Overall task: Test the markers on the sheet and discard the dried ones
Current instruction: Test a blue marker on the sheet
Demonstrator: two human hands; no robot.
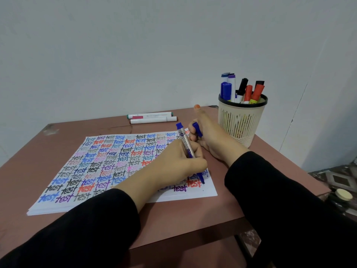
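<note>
A white sheet (92, 165) covered in many coloured "test" words lies on a stack of paper on the brown table (173, 215). My left hand (179, 161) grips an uncapped blue whiteboard marker (185, 144), its tip down on the sheet's lower right part. Just right of the sheet, my right hand (210, 138) rests on the table and holds the marker's blue cap (198, 129) in its curled fingers, thumb stretched out.
A cream mesh cup (241, 120) with several blue, black and red markers stands at the table's far right corner. Two white markers (152, 117) lie beyond the sheet near the wall. The table's right edge drops to a patterned floor.
</note>
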